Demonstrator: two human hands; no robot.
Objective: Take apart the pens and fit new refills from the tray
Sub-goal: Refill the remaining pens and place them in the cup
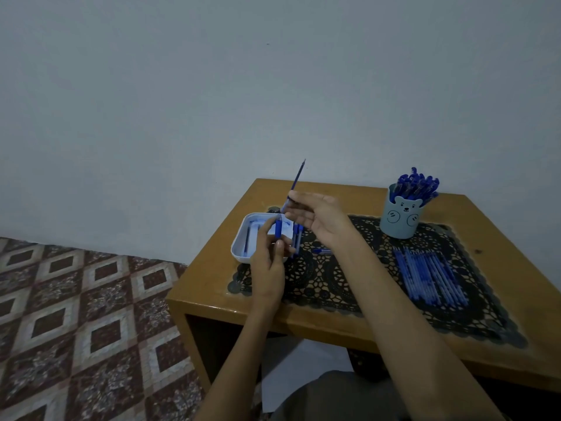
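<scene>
Table (212,287), wood, with a dark lace mat (334,287) on it. On the mat: white tray (239,238) at 9 o'clock, bear-face cup (400,220) at 1 o'clock full of blue pens (417,183), and a row of thin blue sticks (428,275) lying flat at 3 o'clock, probably refills. A few loose pens (298,238) lie just beside the tray's right wall. Both hands are over the tray end of the mat. Right hand (318,217): thumb and forefinger pinch a refill (297,179) near its lower end, other fingers loosely extended; the refill is held clear of the table, tip toward 1 o'clock. Left hand (268,262): thumb and fingers curled round a short blue barrel (278,228), held upright above the tray, near the refill's lower end but apart from it. Judgement: the refill is very light, thin and somewhat flexible, and would bow if pushed from the far end, so hold it close to the end being inserted. The barrel is stiff, smooth plastic and may slip; grip it at mid-length, open end kept clear. Tray contents are too dim to identify.
</scene>
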